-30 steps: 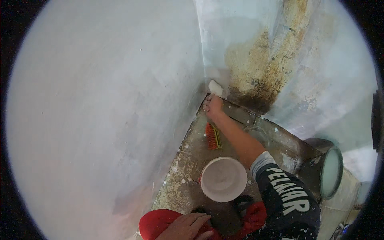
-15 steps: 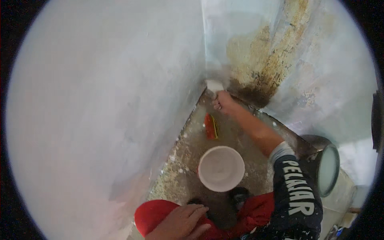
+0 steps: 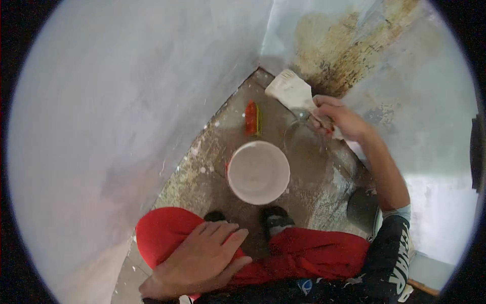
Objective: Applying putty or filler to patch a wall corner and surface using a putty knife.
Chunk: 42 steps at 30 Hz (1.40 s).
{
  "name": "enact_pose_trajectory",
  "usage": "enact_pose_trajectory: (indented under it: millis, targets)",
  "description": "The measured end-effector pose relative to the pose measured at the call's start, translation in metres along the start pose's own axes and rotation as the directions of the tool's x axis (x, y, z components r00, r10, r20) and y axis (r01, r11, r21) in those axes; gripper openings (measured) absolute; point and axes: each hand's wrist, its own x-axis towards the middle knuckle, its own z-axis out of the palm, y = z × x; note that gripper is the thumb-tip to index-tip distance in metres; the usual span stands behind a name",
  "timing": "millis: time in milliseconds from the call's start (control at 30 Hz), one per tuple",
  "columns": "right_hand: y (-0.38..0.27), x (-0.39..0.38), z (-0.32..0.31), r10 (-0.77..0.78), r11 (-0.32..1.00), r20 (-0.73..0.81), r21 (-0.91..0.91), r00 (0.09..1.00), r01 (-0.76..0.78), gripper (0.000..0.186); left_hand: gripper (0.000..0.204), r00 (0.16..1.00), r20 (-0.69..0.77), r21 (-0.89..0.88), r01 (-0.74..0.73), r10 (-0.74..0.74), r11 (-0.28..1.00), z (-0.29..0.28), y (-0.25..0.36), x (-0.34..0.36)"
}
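My right hand (image 3: pixel 339 117) is closed around the handle of a wide paintbrush (image 3: pixel 292 91) coated in white. The brush's broad end points toward the wall corner, in front of the stained right wall (image 3: pixel 349 55). My left hand (image 3: pixel 205 253) lies flat on my red-trousered knee (image 3: pixel 164 228), fingers stretched out, holding nothing. Between my feet and the corner stands a round white bucket (image 3: pixel 258 173); its inside looks pale, and I cannot tell how full it is. Just beyond the bucket lies an oblong red and yellow thing (image 3: pixel 252 118), perhaps a scrubbing brush.
A smooth pale wall (image 3: pixel 126 101) rises on the left and meets the right wall in the far corner. White spots and pale patches mark the floor (image 3: pixel 314 167). A dark bucket-like container (image 3: pixel 362 210) sits at the right, partly behind my arm. My shoes (image 3: pixel 276 218) are behind the white bucket.
My right hand has drawn the paintbrush back from the corner and to the right, showing more of it. My view has shifted, while my left hand stays on the knee.
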Motion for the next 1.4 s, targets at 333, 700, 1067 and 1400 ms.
enact_pose_trajectory:
  millis: [333, 700, 1067, 1400]
  targets:
    - [-0.002, -0.003, 0.101, 0.174, 0.301, 0.412, -0.887, 0.895, 0.350, 0.026, 0.053, 0.998, -0.038, 0.011, 0.044, -0.044, 0.999, 0.007, 0.013, -0.006]
    - [0.106, 0.060, 0.169, 0.252, 0.193, 0.414, -0.907, 0.875, 0.373, 0.024, 0.055, 0.998, -0.065, 0.007, 0.003, -0.003, 1.000, 0.012, 0.014, -0.019]
    - [0.156, 0.084, 0.169, 0.225, 0.274, 0.521, -0.845, 0.823, 0.460, 0.035, 0.060, 0.999, 0.016, 0.001, 0.031, -0.031, 1.000, 0.005, 0.015, -0.016]
    - [0.168, 0.086, 0.178, 0.257, 0.317, 0.541, -0.830, 0.801, 0.459, 0.029, 0.062, 0.997, 0.062, -0.005, 0.039, -0.039, 0.999, 0.007, 0.016, -0.007]
